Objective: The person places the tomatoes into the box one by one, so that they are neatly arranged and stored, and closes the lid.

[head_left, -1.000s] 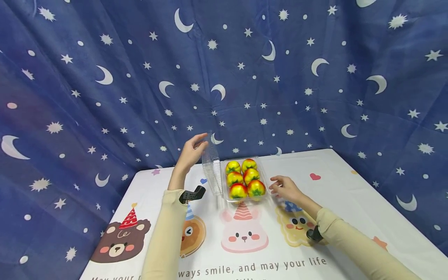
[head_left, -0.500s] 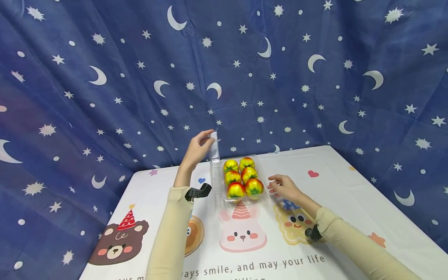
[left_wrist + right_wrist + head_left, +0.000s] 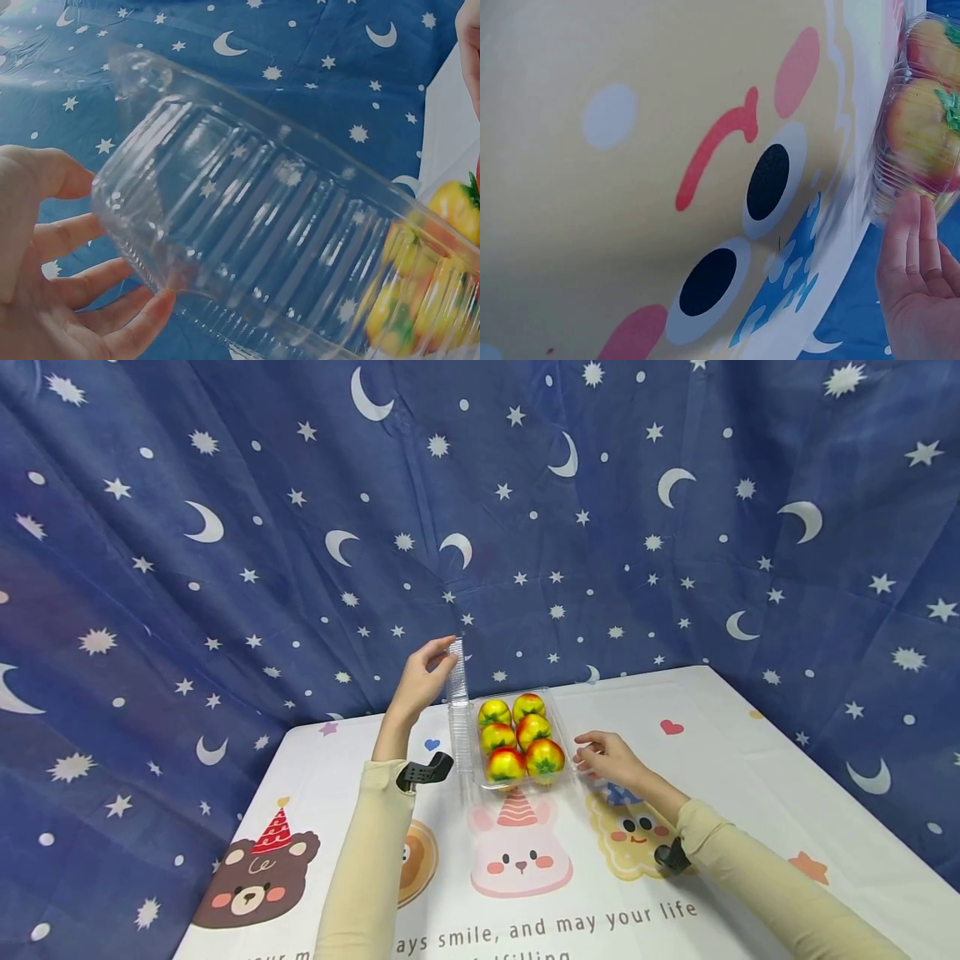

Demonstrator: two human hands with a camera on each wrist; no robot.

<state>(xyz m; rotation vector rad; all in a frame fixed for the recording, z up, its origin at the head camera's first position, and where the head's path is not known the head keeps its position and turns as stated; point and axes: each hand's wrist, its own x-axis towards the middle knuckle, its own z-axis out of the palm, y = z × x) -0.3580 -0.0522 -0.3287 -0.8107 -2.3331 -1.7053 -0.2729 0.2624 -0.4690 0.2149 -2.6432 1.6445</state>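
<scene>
A clear plastic clamshell box (image 3: pixel 517 787) stands open on the table, its base filled with several glossy yellow-red fruits (image 3: pixel 506 765) with green leafy caps. The ribbed lid (image 3: pixel 247 210) stands about upright on the box's left side. My left hand (image 3: pixel 422 681) is at the lid's raised end; in the left wrist view its spread, mostly straight fingers touch the outer side and corners of the lid. At the right side of the base is my right hand (image 3: pixel 609 758), fingers loosely extended. In the right wrist view its fingertips (image 3: pixel 907 206) lie against or very close to the box wall.
A white tablecloth (image 3: pixel 720 760) printed with cartoon animals and lettering covers the table. Behind it hangs a dark blue curtain (image 3: pixel 517 543) with moons and stars, close to the table's back edge. Black wrist cameras (image 3: pixel 426 772) sit on both cuffs.
The left hand has moved slightly right and up, and the lid has swung from leaning left to about upright. The right hand has stayed beside the box. The head view has shifted slightly.
</scene>
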